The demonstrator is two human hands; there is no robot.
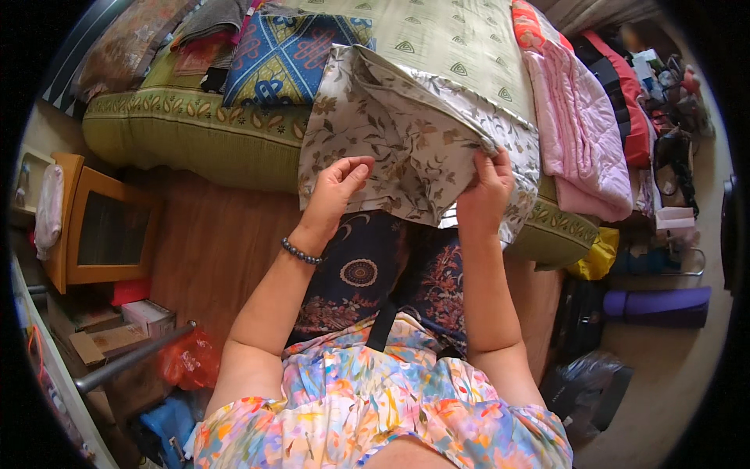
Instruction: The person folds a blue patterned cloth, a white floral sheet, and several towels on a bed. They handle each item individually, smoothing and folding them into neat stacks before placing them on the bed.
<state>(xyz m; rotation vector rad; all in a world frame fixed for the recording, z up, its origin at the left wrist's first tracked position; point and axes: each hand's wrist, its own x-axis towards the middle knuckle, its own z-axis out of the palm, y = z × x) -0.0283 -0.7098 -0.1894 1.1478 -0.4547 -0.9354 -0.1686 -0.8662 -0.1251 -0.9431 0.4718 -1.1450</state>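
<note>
The leaf-print cloth lies over the green bedspread, its near side hanging past the front edge. The right hand pinches a gathered fold; the left hand, loosely curled, seems to grip nothing. If that single pinch slips, the overhanging weight could drag the cloth down.

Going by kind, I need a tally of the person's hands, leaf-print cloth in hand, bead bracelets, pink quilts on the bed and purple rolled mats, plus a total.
Hands (left hand, right hand): 2
Leaf-print cloth, held by the right hand: 1
Bead bracelet: 1
Pink quilt: 1
Purple rolled mat: 1
Total: 6
</note>
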